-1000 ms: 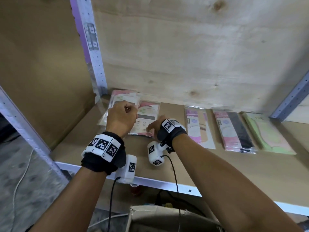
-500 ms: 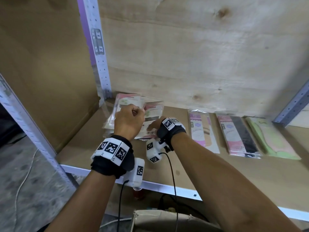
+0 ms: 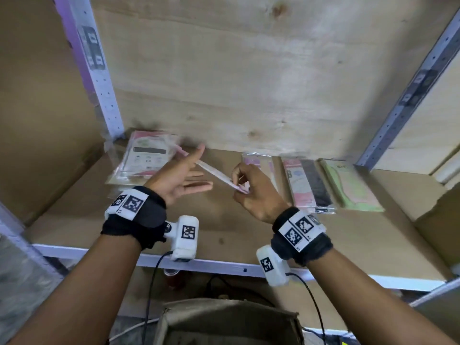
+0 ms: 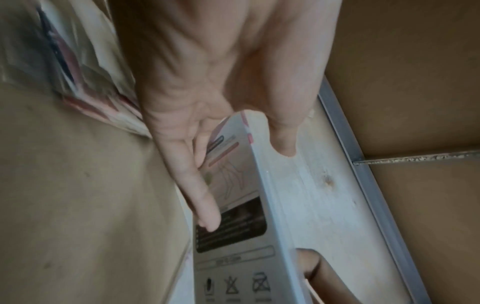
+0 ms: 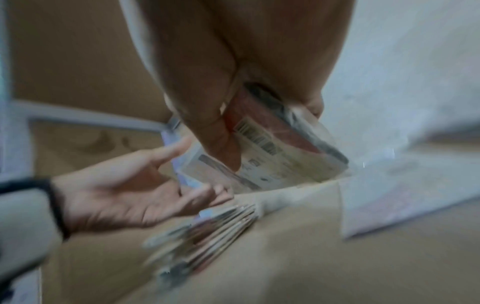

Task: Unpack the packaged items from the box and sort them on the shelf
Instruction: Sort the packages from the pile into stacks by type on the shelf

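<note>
My right hand (image 3: 242,185) pinches one end of a flat pink-and-white packet (image 3: 214,171), seen edge-on and lifted above the shelf board (image 3: 224,220). In the right wrist view my thumb and fingers grip the packet (image 5: 272,156) near its barcode. My left hand (image 3: 196,170) is open with fingers spread and straight beside the packet's far end. A stack of similar packets (image 3: 146,160) lies at the shelf's back left corner; the same stack (image 5: 207,226) shows blurred under my hands. In the left wrist view the packet (image 4: 233,205) stands just beyond my straight fingers (image 4: 205,205).
Three more packets lie in a row to the right: a pink-beige one (image 3: 261,165), a pink-black one (image 3: 308,185) and a green one (image 3: 348,188). Metal uprights (image 3: 99,78) frame the bay. An open cardboard box (image 3: 224,319) sits below the shelf's front rail (image 3: 224,266).
Both hands were together on the left stack. My right hand has since pulled one packet up and to the right, and my left hand has let go and opened.
</note>
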